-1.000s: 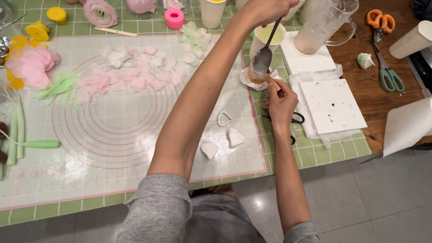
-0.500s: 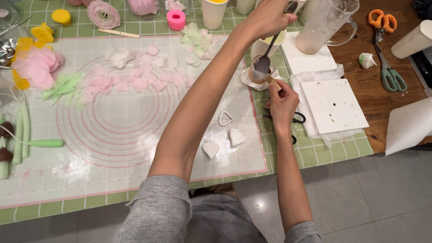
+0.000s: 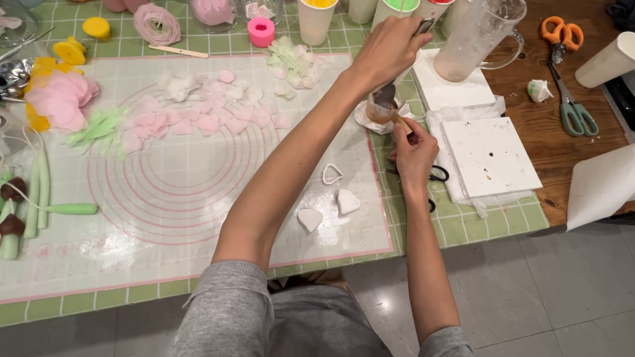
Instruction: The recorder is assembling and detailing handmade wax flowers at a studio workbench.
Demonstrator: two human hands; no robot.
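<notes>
Left hand (image 3: 387,49): we see our fingers wrapped tight on the handle of a metal spoon (image 3: 385,94), whose bowl hangs just below them.
Right hand (image 3: 413,149): our fingers pinch shut on a thin wooden stick (image 3: 399,121), its tip reaching up into the cup.
Small cup (image 3: 380,111): between our two sets of fingers, under the spoon bowl; we see brown contents inside it, and it sits on a white scrap on the counter (image 3: 463,221).
Black scissors (image 3: 436,175): just right of our right fingers, partly hidden by the hand.
White square slab (image 3: 489,155): further right of those fingers.
Clear pitcher (image 3: 479,33): right of our left fingers.
White heart pieces (image 3: 331,208): lower left of our right fingers, on the mat (image 3: 165,218).
Pink petals (image 3: 211,112): well left of both.
</notes>
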